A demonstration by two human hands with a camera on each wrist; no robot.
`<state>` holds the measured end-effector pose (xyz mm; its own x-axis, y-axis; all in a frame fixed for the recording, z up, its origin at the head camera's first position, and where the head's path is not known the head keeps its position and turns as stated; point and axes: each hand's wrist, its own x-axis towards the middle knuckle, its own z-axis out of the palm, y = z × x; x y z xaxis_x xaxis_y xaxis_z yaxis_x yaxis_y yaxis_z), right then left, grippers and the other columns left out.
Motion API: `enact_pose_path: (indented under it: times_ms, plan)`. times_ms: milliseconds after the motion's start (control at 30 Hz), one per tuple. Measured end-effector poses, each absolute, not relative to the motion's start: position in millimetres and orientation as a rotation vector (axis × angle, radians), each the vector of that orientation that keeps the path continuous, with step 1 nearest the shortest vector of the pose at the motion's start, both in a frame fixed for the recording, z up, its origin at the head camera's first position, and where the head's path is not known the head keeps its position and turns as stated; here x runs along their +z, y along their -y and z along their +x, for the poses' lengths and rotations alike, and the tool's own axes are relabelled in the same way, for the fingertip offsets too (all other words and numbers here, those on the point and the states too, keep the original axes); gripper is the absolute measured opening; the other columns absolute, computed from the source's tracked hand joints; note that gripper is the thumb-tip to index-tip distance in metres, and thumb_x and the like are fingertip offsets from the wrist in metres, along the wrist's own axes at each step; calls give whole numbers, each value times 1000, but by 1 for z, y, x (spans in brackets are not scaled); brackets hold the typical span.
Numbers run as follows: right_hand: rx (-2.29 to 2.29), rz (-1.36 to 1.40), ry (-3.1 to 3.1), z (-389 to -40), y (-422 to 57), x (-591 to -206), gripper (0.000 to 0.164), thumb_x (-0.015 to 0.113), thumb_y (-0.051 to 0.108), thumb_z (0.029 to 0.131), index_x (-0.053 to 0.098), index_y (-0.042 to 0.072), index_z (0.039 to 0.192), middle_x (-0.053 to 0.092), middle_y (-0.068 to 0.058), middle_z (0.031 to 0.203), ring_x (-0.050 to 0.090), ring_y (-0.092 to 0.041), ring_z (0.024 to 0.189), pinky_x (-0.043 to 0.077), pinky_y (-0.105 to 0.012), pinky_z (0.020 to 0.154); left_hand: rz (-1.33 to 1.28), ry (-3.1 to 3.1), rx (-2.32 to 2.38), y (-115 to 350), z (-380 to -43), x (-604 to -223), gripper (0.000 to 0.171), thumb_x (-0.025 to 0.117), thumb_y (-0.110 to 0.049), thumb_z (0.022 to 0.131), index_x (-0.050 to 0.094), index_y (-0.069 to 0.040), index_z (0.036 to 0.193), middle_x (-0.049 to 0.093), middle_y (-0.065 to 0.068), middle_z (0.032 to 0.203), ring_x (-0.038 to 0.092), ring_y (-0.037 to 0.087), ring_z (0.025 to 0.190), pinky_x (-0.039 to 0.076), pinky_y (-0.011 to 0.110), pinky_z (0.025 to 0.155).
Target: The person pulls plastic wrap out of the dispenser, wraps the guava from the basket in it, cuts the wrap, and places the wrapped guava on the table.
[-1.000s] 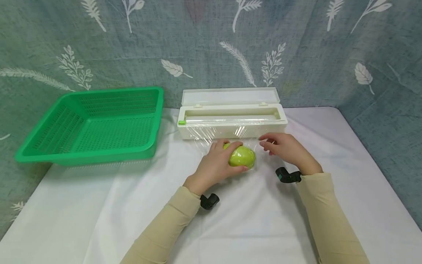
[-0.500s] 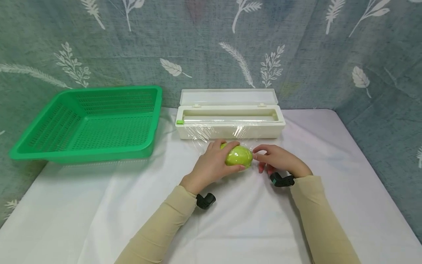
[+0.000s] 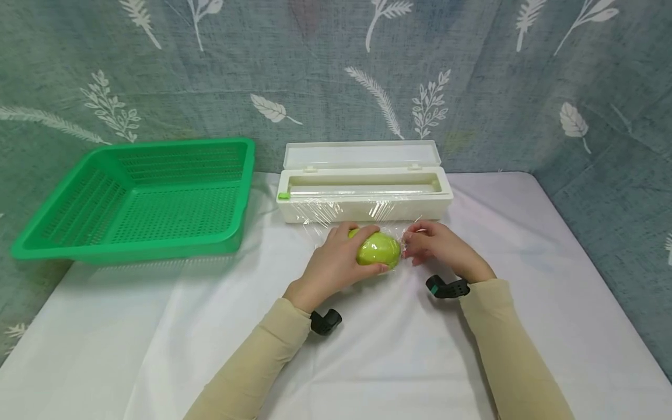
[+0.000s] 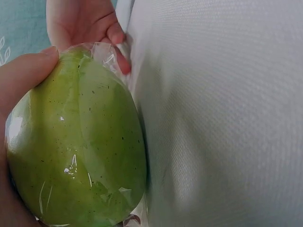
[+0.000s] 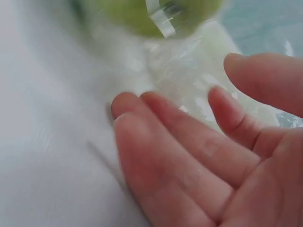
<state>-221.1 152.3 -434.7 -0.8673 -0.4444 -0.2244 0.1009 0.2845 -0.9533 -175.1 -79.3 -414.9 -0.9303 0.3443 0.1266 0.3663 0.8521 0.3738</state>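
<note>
My left hand (image 3: 336, 256) grips a green apple (image 3: 379, 249) on the white cloth, its thumb and fingers round the left side. Clear plastic wrap (image 4: 73, 165) covers the apple, with glossy folds in the left wrist view. More wrap (image 3: 320, 219) stretches from the apple back to the white dispenser box (image 3: 362, 207). Right beside the apple is my right hand (image 3: 438, 248), fingertips at the wrap's bunched edge. In the right wrist view its fingers (image 5: 156, 156) are loosely bent and apart, below the apple's dark-dimpled end (image 5: 173, 7).
The dispenser's lid (image 3: 362, 154) stands raised behind its roll (image 3: 362, 189), with a small green slider (image 3: 284, 196) at its left end. A green plastic basket (image 3: 157, 251) sits to the left. Behind everything hangs a leaf-patterned curtain (image 3: 315, 70).
My right hand has moved left and slightly down to the apple's right side, its fingers since shifting up a little along the wrap. My left hand keeps its grip on the apple.
</note>
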Motion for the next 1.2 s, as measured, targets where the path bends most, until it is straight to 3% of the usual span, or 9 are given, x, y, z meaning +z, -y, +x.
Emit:
enact_pose_path:
  times_ms: [233, 500, 700, 800, 900, 1000, 1100, 1200]
  plan:
    - [-1847, -294, -1875, -223, -152, -435, 33, 58, 10, 86, 38, -2, 108, 50, -16, 95, 59, -28, 86, 47, -42, 79, -584, 2963, -581, 79, -174, -414, 71, 57, -69, 67, 39, -38, 129, 40, 0, 119, 40, 16, 105, 46, 38, 63]
    - [-1951, -391, -1774, -223, -151, -430, 11, 44, 0, 89, 41, 0, 100, 42, -13, 92, 55, -23, 78, 48, -37, 76, -574, 2961, -581, 80, -174, -414, 71, 57, -68, 67, 39, -38, 129, 40, 0, 120, 39, 17, 105, 46, 39, 63]
    - [-2021, -489, -1613, -222, -162, -428, 14, 33, -6, 88, 43, 0, 96, 42, -7, 88, 49, -20, 73, 47, -33, 73, -572, 2963, -577, 79, -176, -416, 72, 57, -69, 67, 39, -39, 129, 40, 0, 121, 39, 17, 106, 46, 39, 64]
    - [-2015, -483, -1681, -222, -165, -427, 12, 38, 1, 92, 44, -2, 102, 43, -12, 97, 49, -22, 84, 46, -34, 78, -576, 2963, -579, 78, -176, -416, 71, 58, -68, 67, 39, -39, 129, 39, 1, 120, 39, 17, 106, 46, 39, 63]
    - [-1978, -434, -1801, -222, -165, -427, 27, 46, 12, 93, 42, -5, 113, 40, -19, 117, 46, -27, 106, 44, -34, 84, -583, 2962, -568, 78, -175, -414, 70, 58, -68, 67, 39, -39, 129, 39, 1, 121, 38, 17, 107, 46, 39, 62]
    - [-1940, -427, -1853, -223, -165, -428, 34, 47, 16, 93, 37, -6, 118, 33, -17, 134, 39, -29, 120, 44, -33, 86, -584, 2964, -563, 78, -175, -413, 70, 58, -68, 67, 40, -39, 129, 39, 1, 121, 38, 17, 108, 46, 39, 61]
    - [-1977, -446, -1811, -223, -162, -429, 28, 45, 16, 94, 36, -4, 110, 32, -15, 139, 40, -30, 121, 43, -33, 86, -581, 2966, -554, 77, -174, -414, 70, 58, -68, 67, 40, -38, 128, 39, 1, 120, 38, 17, 107, 46, 39, 61]
    - [-2068, -341, -1786, -225, -157, -431, 20, 46, 17, 94, 36, 2, 104, 41, -16, 133, 49, -29, 113, 45, -33, 84, -581, 2965, -541, 77, -175, -415, 70, 58, -68, 67, 40, -38, 128, 39, 1, 120, 38, 17, 106, 47, 38, 60]
